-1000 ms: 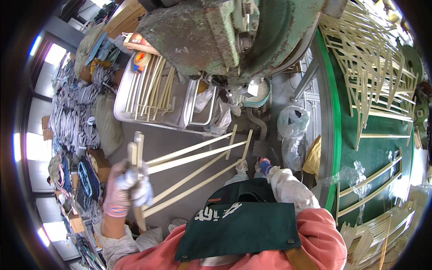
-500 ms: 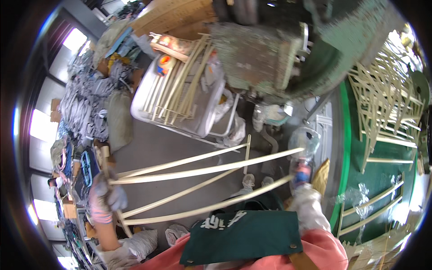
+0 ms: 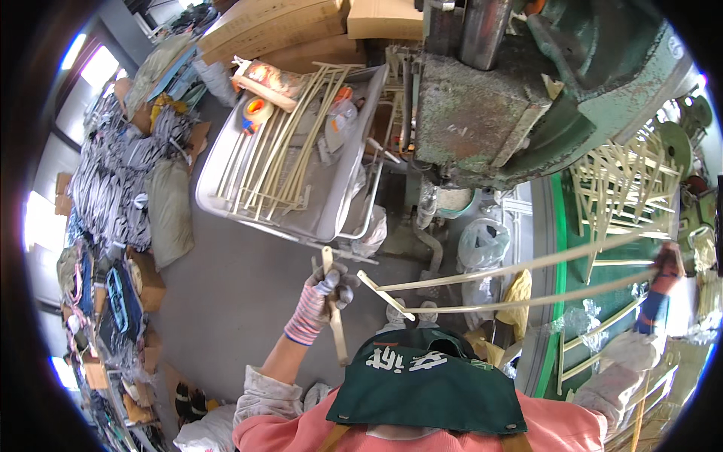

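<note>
My left hand (image 3: pixel 330 290), in a grey-palmed glove with a striped cuff, is closed around an upright pale slat (image 3: pixel 336 331). Past its fingers, a pale two-railed frame (image 3: pixel 467 307) stretches to the right; its short crosspiece (image 3: pixel 385 295) is near my left hand but apart from it. Far right, my right hand (image 3: pixel 666 265) is closed at the other end of this frame, above the green table. Motion blurs that hand and the rails, so its fingers are not sharp.
A white tub (image 3: pixel 339 218) of pale slats stands ahead. A large green machine (image 3: pixel 482 113) rises at front right. The green table (image 3: pixel 563 301) bears piled pale frames (image 3: pixel 621 188). Plastic bags (image 3: pixel 482 245) hang beside it. Grey bundled material (image 3: pixel 113 181) lines the left.
Both hands have moved right. My right hand has swung out over the green table with the two-railed frame, whose near crosspiece is now apart from my left hand. My view has shifted.
</note>
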Available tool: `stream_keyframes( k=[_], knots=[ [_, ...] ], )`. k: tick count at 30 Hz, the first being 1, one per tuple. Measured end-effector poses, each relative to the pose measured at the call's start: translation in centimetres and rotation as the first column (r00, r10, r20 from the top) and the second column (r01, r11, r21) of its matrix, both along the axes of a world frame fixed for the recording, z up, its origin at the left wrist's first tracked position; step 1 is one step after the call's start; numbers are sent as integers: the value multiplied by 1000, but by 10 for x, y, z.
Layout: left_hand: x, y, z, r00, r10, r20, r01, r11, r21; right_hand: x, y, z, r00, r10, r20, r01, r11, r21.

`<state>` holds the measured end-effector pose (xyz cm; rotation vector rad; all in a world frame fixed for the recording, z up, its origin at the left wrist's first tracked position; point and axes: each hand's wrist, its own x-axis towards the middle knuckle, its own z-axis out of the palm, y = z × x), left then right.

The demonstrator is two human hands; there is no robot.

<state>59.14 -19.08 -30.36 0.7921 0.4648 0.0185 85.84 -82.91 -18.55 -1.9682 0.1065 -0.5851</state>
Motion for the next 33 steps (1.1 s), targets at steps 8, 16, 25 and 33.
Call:
stream_keyframes(
  k=[8, 16, 25, 33],
  knots=[
    [113, -77, 23, 968, 236, 82, -248, 952, 180, -93, 328, -87, 442, 694, -568, -589, 702, 399],
    [164, -102, 25, 966, 260, 5, -254, 942, 221, -83, 344, -118, 548, 704, -451, -519, 710, 477],
    [187, -110, 20, 965, 238, 106, -258, 927, 270, -82, 347, -108, 479, 746, -462, -572, 665, 481],
    [191, -104, 17, 978, 192, 79, -208, 926, 316, -37, 340, -94, 64, 868, -492, -890, 272, 366]
  ],
)
